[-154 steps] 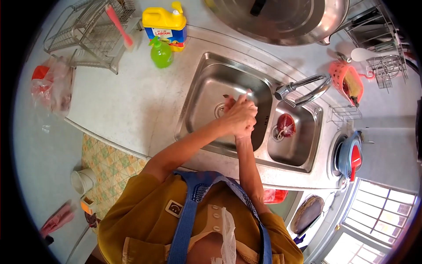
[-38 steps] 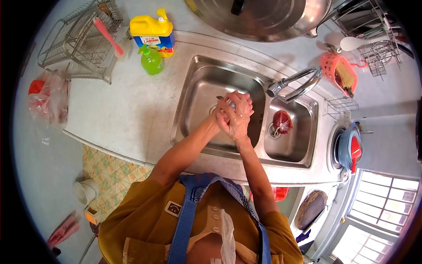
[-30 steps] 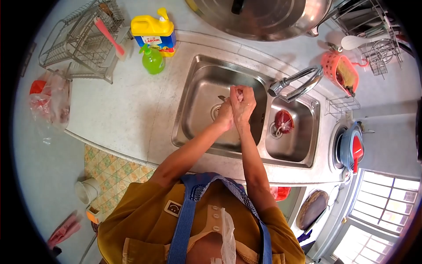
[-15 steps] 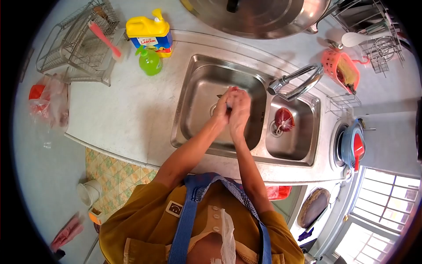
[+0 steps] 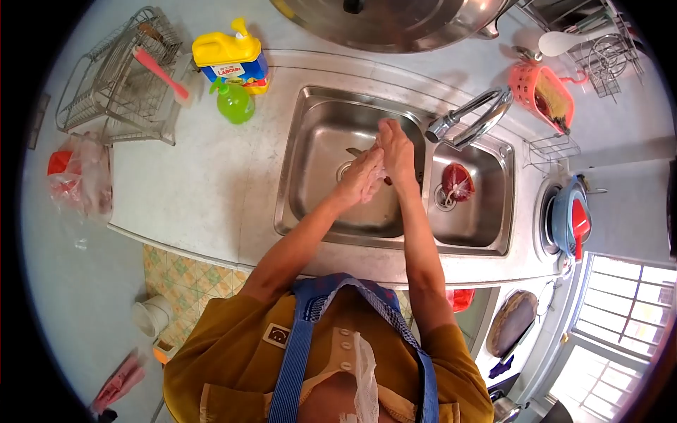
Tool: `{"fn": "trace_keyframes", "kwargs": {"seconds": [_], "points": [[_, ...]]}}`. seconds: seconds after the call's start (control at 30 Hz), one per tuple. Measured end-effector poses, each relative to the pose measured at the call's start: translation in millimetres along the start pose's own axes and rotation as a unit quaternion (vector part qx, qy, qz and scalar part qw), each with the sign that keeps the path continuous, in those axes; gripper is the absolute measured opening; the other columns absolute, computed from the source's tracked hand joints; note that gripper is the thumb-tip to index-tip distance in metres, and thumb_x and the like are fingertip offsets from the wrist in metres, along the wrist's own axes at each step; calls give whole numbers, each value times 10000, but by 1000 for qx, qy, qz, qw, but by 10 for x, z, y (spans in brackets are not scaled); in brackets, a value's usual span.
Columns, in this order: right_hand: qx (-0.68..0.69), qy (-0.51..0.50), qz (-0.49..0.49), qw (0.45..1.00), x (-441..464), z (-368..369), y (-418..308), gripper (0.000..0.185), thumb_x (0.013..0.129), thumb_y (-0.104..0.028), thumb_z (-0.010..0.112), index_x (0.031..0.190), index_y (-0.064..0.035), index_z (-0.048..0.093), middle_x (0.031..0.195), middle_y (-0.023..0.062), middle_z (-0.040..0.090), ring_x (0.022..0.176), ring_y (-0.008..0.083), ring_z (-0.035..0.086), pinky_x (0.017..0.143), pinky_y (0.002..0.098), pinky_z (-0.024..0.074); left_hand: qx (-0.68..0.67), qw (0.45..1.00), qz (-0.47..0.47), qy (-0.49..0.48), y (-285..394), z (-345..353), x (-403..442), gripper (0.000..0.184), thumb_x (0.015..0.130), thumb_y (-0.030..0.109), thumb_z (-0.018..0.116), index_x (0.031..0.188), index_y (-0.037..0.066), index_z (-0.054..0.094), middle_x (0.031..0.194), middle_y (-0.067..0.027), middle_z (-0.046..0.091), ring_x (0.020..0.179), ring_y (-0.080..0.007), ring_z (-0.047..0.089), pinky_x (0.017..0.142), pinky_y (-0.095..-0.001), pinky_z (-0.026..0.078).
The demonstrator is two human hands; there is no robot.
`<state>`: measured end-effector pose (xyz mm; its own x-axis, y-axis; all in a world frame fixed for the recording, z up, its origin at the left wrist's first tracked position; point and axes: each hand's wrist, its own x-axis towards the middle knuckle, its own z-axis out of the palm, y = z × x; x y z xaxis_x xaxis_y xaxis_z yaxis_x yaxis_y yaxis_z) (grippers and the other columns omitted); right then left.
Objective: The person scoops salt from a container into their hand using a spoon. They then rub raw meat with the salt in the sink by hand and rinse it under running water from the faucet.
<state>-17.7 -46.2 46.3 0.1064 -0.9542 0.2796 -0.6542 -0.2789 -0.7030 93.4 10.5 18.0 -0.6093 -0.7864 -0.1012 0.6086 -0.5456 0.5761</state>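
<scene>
Head: hands (image 5: 360, 178) (touching) over rounded steel basin (image 5: 317, 135).

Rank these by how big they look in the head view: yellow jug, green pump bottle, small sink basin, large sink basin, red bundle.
Large sink basin
Small sink basin
Yellow jug
Green pump bottle and red bundle: too alike to rank

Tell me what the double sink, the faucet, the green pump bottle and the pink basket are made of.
Double sink: stainless steel by its look, satin, grey with soft highlights.
Faucet: metal, probably chrome-plated, with sharp mirror-like reflections.
Green pump bottle: likely translucent plastic, with a bright, glossy body.
Pink basket: apparently moulded plastic, evenly coloured, perforated wall.
</scene>
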Motion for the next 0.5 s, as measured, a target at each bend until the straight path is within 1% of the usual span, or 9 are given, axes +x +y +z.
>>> {"fn": "trace_keyframes", "kwargs": {"seconds": [0.03, 0.07, 0.13, 0.23, 0.27, 0.33, 0.4, 0.47, 0.5], "points": [[110, -64, 57, 990, -38, -100, 87, 278, 892, -239, 458, 1022, -2, 523, 829, 121, 565, 680, 185, 560, 617, 308, 441, 0, 1000, -1, -1, -4, 12, 33, 370, 867, 442, 485, 1077, 138, 459, 724, 17, 520, 564, -31, 455, 478, -240, 405], [111, -64, 58, 990, -85, -114, 106, 278, 892, -239, 458, 1022, -2, 523, 829, 121, 565, 680, 185, 560, 617, 308, 441, 80, 995, 17, 61, -28, 35, 75, 323, 876, 383, 484, 1075, 129, 470, 667, 3, 497, 474, -51, 414, 392, -238, 345], [362, -51, 153, 918, -182, -115, 156, 312, 832, -205, 540, 1069, -7, 494, 960, 110, 579, 831, 220, 576, 702, 325, 455, 158, 979, 33, 122, -117, 24, 175, 278, 884, 323, 482, 1073, 119, 482, 611, -11, 474, 383, -70, 372, 306, -236, 286], [565, 32, 207, 798, -347, -37, 222, 255, 803, -154, 543, 1032, -47, 505, 942, 56, 543, 795, 171, 547, 684, 286, 453, 234, 935, 131, 233, -220, -90, 343, 190, 859, 201, 489, 1013, 92, 511, 614, -11, 486, 439, -55, 405, 356, -228, 320], [659, 87, 230, 711, -390, -6, 224, 224, 807, -142, 527, 1016, -60, 509, 931, 56, 541, 776, 172, 546, 678, 279, 455, 359, 889, 152, 240, -174, -115, 315, 203, 858, 193, 486, 1006, 58, 512, 672, -51, 552, 535, -121, 495, 463, -279, 393], [702, 77, 216, 674, -462, -14, 252, 191, 822, -157, 519, 997, -82, 529, 956, 73, 563, 809, 189, 562, 686, 292, 471, 478, 827, 170, 241, -140, -110, 283, 218, 857, 185, 483, 1000, 23, 513, 730, -90, 618, 630, -188, 584, 570, -330, 467], [763, 73, 257, 588, -487, -13, 186, 214, 834, -205, 527, 1006, -80, 546, 967, 81, 589, 834, 210, 576, 682, 313, 481, 489, 808, 244, 218, -34, 9, 206, 133, 837, 124, 527, 878, 0, 553, 650, -16, 555, 522, -35, 466, 430, -197, 355], [743, 51, 239, 623, -506, 25, 192, 283, 852, -312, 503, 1016, -88, 557, 964, 71, 608, 867, 223, 587, 687, 336, 490, 460, 826, 259, 197, 153, 208, 152, 125, 836, 122, 541, 851, -1, 559, 624, -12, 541, 508, -32, 451, 421, -197, 343], [782, 11, 248, 572, -554, 73, 260, 323, 855, -359, 478, 1028, -98, 556, 962, 68, 608, 878, 224, 588, 696, 343, 492, 428, 843, 273, 177, 234, 318, 126, 123, 835, 119, 555, 824, -2, 566, 599, -9, 527, 493, -29, 436, 411, -197, 331]]}}
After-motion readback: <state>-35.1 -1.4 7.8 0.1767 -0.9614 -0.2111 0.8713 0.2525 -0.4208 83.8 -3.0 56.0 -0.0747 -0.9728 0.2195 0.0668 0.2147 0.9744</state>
